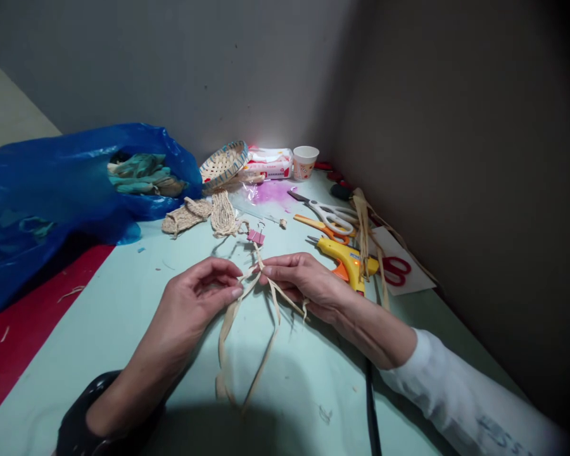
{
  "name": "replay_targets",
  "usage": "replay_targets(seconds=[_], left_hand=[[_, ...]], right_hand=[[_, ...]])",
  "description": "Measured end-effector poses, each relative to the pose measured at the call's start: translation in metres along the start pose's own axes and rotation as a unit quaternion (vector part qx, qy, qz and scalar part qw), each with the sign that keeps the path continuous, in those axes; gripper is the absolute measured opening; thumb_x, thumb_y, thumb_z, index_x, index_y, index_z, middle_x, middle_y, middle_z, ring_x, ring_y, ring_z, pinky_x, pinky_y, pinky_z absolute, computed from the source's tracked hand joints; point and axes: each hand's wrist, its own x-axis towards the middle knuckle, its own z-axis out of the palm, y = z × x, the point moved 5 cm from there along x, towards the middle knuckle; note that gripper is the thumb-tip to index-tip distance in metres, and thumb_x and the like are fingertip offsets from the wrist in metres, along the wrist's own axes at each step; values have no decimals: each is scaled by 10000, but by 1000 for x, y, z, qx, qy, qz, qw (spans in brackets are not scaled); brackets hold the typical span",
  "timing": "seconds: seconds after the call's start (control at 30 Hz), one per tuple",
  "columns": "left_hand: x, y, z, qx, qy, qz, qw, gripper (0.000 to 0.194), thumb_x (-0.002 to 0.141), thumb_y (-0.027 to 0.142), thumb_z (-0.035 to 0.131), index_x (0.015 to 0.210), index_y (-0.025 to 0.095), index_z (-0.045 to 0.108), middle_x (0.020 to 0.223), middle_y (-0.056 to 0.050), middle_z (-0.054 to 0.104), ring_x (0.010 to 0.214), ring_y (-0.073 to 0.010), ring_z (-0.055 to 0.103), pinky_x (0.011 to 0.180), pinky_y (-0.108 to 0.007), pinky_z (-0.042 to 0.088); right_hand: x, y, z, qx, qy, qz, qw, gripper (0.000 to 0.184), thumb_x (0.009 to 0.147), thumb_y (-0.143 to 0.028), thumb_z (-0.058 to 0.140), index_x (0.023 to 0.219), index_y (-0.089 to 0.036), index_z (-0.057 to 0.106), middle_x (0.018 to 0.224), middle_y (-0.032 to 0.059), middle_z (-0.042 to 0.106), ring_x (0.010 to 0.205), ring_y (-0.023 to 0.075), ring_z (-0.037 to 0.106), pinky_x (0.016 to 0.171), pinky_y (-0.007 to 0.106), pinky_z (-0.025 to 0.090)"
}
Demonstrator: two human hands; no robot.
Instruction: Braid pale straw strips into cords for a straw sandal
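Pale, flat plant-fibre strips point(227, 326) fan out toward me from a pink binder clip point(256, 236), which grips their far end. My left hand point(194, 294) pinches one strip between thumb and fingertips, left of where the strips meet. Just below the clip, my right hand point(297, 275) holds the joined strips between thumb and forefinger. Several loose ends hang down between the hands and out under the right one. The right hand's lower fingers are partly hidden.
Behind the clip lie braided cord bundles point(223, 214). To the right are grey-handled scissors point(330, 212), a yellow glue gun point(346, 256) and red-handled scissors point(397, 271). A blue plastic bag point(66, 171), a woven basket point(225, 166) and a paper cup point(306, 163) stand farther back. A black cable point(371, 405) crosses the right side.
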Motion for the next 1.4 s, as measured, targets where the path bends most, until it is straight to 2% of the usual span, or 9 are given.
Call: replay_targets(seconds=[0.23,0.4,0.5,0.8,1.07,1.2,1.3,1.4], left_hand=[[-3,-4,19,4,-44,-14,999,86,694,190,708,738,187,634,717,10,633,676,-138,564,655,-242,440],[-2,0,21,17,-33,4,999,29,722,192,668,707,183,645,705,7,640,692,-149,574,672,-251,430],[0,0,21,34,-52,9,998,13,735,182,651,743,182,642,711,11,623,680,-136,548,659,-244,422],[2,-7,16,51,-65,9,997,241,756,211,645,965,219,526,712,30,624,657,-144,570,608,-253,416],[13,0,24,131,-96,23,986,154,806,256,577,915,172,646,672,20,575,634,-140,517,608,-265,377],[15,1,24,77,-119,-15,990,172,780,263,615,887,140,673,760,-17,635,708,-142,538,676,-265,387],[14,-5,25,5,-129,-78,989,158,735,267,668,804,125,668,723,-8,615,641,-106,493,600,-232,345],[12,-11,28,-49,-142,-142,979,169,697,261,700,782,125,649,616,32,541,517,-62,385,496,-210,243]], right_hand=[[-2,0,3,14,-5,11,1000,168,723,-175,707,870,-110,758,634,13,651,425,26,429,389,169,226],[-1,0,2,15,-10,10,1000,183,718,-189,724,877,-107,759,645,20,653,432,25,417,388,166,223],[0,1,1,18,-9,10,1000,180,721,-181,721,883,-113,759,658,21,658,428,25,421,391,168,232],[-2,-1,1,10,-22,-2,1000,201,712,-207,738,885,-108,757,655,6,641,413,6,342,387,183,156],[0,-1,2,-6,-14,-11,1000,265,631,-273,791,828,-100,753,618,-1,622,421,12,307,399,190,148],[0,-1,1,-7,-12,-13,1000,276,627,-280,797,847,-116,758,622,-3,626,423,14,325,395,188,152],[0,0,1,-8,-12,-12,1000,265,670,-271,768,895,-132,761,620,-4,629,423,18,330,398,189,154],[0,0,0,-13,-9,-14,1000,267,692,-270,752,920,-134,760,601,-6,620,420,21,318,400,194,147]])
